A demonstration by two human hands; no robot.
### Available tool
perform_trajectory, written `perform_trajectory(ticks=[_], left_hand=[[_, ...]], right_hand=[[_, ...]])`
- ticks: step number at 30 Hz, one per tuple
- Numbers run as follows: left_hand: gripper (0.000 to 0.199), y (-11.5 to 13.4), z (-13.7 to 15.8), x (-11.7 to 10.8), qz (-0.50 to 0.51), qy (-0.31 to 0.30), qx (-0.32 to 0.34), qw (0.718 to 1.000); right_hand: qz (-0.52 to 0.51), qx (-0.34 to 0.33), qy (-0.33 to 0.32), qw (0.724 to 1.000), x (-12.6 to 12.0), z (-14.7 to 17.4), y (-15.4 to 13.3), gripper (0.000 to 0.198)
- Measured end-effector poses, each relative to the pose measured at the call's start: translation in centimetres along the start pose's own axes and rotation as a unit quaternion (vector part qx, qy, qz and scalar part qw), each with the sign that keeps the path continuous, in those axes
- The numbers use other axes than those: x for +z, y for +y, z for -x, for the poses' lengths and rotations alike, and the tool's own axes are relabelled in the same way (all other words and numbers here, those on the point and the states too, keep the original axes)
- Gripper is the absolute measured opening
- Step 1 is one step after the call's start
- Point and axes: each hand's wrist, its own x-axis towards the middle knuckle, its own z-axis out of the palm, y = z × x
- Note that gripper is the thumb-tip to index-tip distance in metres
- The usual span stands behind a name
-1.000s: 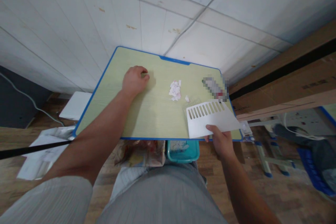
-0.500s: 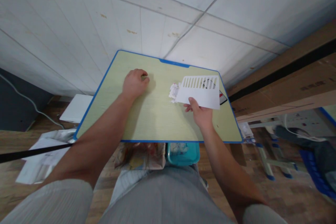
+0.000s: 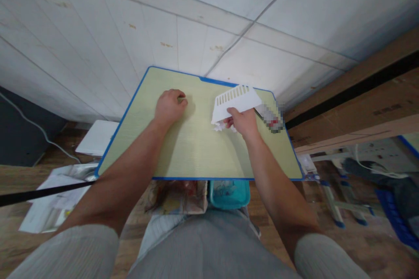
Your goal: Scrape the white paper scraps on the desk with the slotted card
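My right hand (image 3: 244,123) grips a white paper card (image 3: 240,100) by its near edge, thumb on top. A row of narrow slots is cut along the card's far side, and it is held tilted over the table. Small white paper scraps (image 3: 221,126) lie beneath, partly hidden by the card and fingers. At the left of the tabletop, my left hand (image 3: 170,107) rests with its fingers curled and the thumb close to the index finger. Whatever is between those fingers, if anything, is too small to make out.
The pale tabletop (image 3: 196,152) has a blue rim and stands against a white wall. A phone-like object (image 3: 273,120), partly blurred, lies at its right. Cardboard boxes (image 3: 353,104) rise on the right. Below the front edge are a teal bin (image 3: 229,200) and a bag (image 3: 178,196).
My right hand has swung the slotted card to the left and turned it, so it now covers more of the scraps and uncovers the phone-like object. My left hand has stayed nearly still.
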Motion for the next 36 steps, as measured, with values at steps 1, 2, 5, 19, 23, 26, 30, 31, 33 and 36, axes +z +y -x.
perform_trajectory(ticks=[1, 2, 5, 19, 23, 26, 30, 31, 33, 36], left_hand=[[0.024, 0.0, 0.0, 0.0, 0.001, 0.002, 0.0, 1.0], [0.024, 0.0, 0.1, 0.1, 0.002, 0.002, 0.001, 1.0], [0.025, 0.0, 0.1, 0.2, 0.007, 0.001, 0.005, 1.0], [0.024, 0.2, 0.1, -0.1, 0.002, -0.002, 0.004, 1.0], [0.024, 0.0, 0.0, 0.0, 0.01, -0.005, 0.001, 1.0], [0.025, 0.0, 0.0, 0.1, 0.007, -0.004, 0.0, 1.0], [0.025, 0.0, 0.0, 0.2, 0.004, -0.004, -0.002, 1.0], [0.025, 0.0, 0.0, 0.1, 0.004, -0.004, -0.001, 1.0], [0.025, 0.0, 0.0, 0.1, 0.001, -0.005, 0.002, 1.0], [0.026, 0.0, 0.0, 0.0, -0.003, -0.004, 0.012, 1.0]], right_hand=[[0.004, 0.005, -0.016, 1.0, 0.3, -0.1, 0.2, 0.006], [0.009, 0.012, -0.02, 1.0, 0.3, -0.1, 0.5, 0.006], [0.018, 0.025, 0.029, 0.999, -1.1, 0.0, 1.4, 0.005], [-0.028, -0.058, 0.113, 0.992, -4.5, 6.3, 4.2, 0.049], [-0.005, -0.046, 0.078, 0.996, -4.0, 8.6, 5.4, 0.052], [0.011, -0.051, 0.076, 0.996, -3.8, 8.7, 6.2, 0.048], [0.026, -0.047, 0.061, 0.997, -4.2, 8.7, 6.8, 0.048], [0.028, -0.044, 0.058, 0.997, -4.5, 8.9, 6.9, 0.048], [0.032, -0.036, 0.051, 0.998, -4.9, 9.6, 7.0, 0.048], [0.041, -0.028, 0.052, 0.997, -5.5, 11.1, 6.9, 0.046]])
